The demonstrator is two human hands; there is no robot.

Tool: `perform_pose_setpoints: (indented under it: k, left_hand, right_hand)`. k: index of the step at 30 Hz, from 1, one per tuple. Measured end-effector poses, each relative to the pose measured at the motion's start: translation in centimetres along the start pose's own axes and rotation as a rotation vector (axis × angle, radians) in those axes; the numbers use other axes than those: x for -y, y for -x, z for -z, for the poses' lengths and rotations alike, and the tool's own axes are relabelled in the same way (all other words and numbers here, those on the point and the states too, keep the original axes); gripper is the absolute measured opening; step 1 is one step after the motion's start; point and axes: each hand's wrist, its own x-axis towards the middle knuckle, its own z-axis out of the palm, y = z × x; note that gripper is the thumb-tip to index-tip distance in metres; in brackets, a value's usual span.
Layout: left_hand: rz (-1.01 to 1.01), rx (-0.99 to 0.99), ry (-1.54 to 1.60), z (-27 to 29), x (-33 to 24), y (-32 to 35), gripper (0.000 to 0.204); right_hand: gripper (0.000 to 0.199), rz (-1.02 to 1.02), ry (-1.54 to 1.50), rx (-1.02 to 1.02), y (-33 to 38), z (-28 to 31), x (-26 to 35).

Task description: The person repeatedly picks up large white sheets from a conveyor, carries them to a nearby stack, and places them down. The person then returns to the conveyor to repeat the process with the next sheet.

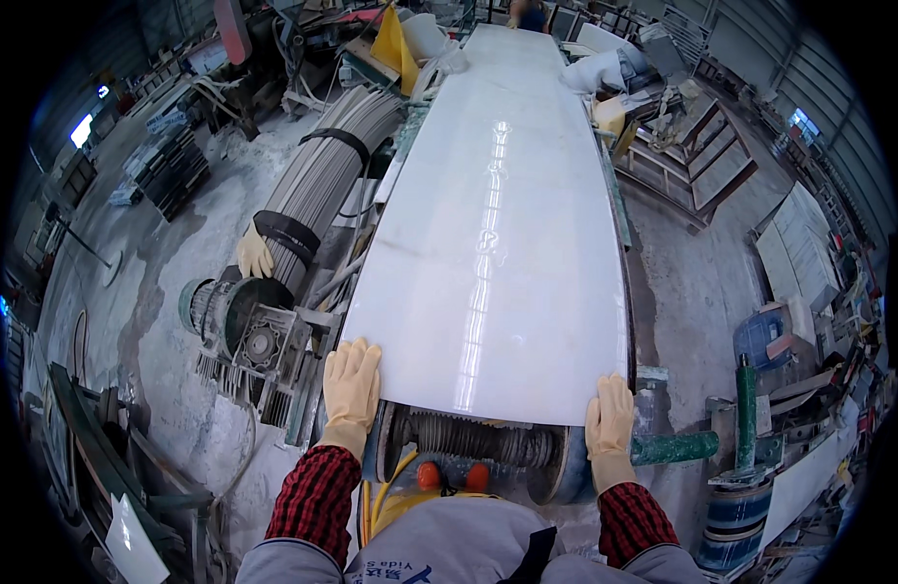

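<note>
A long, glossy white stone slab (498,224) stretches away from me on a conveyor bed. My left hand (350,391), in a cream rubber glove, lies at the slab's near left corner with its fingers stretched forward. At the near right corner, my gloved right hand (610,428) rests along the edge, fingers also extended. Neither hand is closed around anything. Below the slab's near edge, a ribbed dark roller (468,438) shows between two wheel-like ends.
To the left stand a motor with gearbox (259,336) and a strapped bundle of grey strips (323,175), with a loose cream glove (254,253) by it. On the right are a green pipe (675,448), a blue jug (760,339) and a metal frame (697,161). A person (529,16) is at the far end.
</note>
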Motion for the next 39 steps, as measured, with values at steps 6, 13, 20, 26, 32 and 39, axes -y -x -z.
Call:
perform_pose_setpoints:
  k: [6, 13, 20, 26, 32, 39]
  left_hand:
    - [0.004, 0.013, 0.016, -0.1, 0.2, 0.3, 0.033]
    - [0.008, 0.031, -0.003, -0.3, 0.4, 0.5, 0.031]
    - [0.008, 0.029, 0.003, -0.2, 0.3, 0.8, 0.03]
    - [-0.019, -0.03, -0.003, 0.1, 0.2, 0.9, 0.029]
    - [-0.005, 0.047, 0.016, 0.6, 0.2, 1.2, 0.031]
    - [-0.027, 0.086, -0.047, 0.1, 0.2, 0.9, 0.046]
  right_hand:
    - [0.033, 0.03, 0.01, -0.025, 0.1, 0.2, 0.1]
    - [0.037, 0.029, 0.009, -0.017, 0.7, 0.1, -0.1]
    - [0.036, 0.01, -0.008, 0.0, 1.0, 0.2, -0.1]
    - [0.034, 0.011, -0.009, -0.015, 1.0, 0.4, 0.3]
    - [0.038, 0.031, -0.011, 0.02, 1.1, 0.5, 0.0]
    - [0.056, 0.09, -0.046, 0.091, -0.9, -1.4, -3.5]
